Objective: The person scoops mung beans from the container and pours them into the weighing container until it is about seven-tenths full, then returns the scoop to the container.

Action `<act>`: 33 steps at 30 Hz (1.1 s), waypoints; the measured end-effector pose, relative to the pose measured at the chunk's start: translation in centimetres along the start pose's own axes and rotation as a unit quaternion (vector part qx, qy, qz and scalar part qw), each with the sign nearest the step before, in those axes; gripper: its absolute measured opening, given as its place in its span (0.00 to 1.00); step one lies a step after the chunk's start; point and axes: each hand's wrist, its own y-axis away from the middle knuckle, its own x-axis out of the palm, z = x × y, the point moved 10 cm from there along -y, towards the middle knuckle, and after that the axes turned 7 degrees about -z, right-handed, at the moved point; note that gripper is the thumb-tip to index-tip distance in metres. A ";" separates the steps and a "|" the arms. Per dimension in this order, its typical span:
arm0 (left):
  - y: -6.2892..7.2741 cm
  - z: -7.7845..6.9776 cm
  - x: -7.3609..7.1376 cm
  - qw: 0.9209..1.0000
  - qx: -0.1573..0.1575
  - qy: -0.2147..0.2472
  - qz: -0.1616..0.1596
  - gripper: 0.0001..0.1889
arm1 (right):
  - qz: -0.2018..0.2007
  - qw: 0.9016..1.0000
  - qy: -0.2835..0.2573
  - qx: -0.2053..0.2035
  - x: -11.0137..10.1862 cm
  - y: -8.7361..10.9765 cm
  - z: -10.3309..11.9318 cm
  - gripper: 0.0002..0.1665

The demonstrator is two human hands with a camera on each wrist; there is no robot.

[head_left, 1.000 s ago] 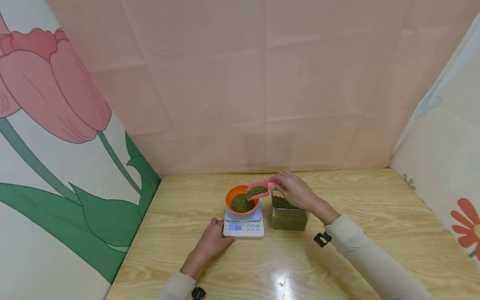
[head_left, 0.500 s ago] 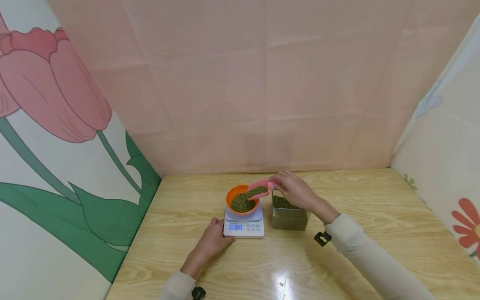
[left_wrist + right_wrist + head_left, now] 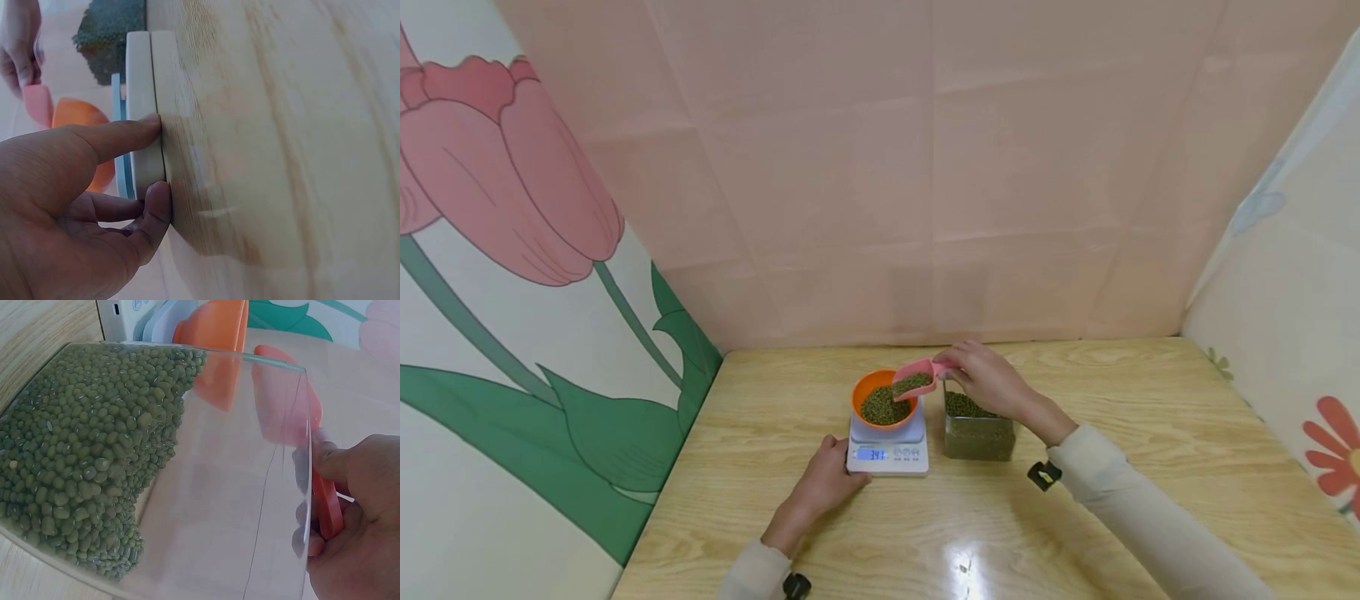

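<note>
My right hand [image 3: 988, 379] grips the handle of a pink scoop [image 3: 917, 367] loaded with green mung beans. Tilted slightly down to the left, the scoop's lip sits over the right rim of an orange bowl [image 3: 865, 386]. Mung beans [image 3: 883, 407] lie in that bowl, which stands on a white kitchen scale [image 3: 913, 466]; its lit display seems to read 341. At the scale's front left corner, my left hand [image 3: 823, 482] holds the edge, thumb on the front side and fingers curled at the left side [image 3: 150, 172].
Just right of the scale stands a clear square container [image 3: 977, 442], partly filled with mung beans [image 3: 81, 437], below my right hand. The wooden table [image 3: 760, 417] meets a pink-covered wall [image 3: 850, 208] behind and flower-patterned walls at both sides.
The scale's reading went up from about 326 to 341, then held. The scoop has shifted very slightly to the left over the bowl. My left hand has stayed in place.
</note>
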 end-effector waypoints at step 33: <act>0.0 0.1 0.1 1.000 -0.001 0.013 0.009 0.27 | 0.023 0.999 0.044 -0.010 -0.2 -0.8 1.4 0.16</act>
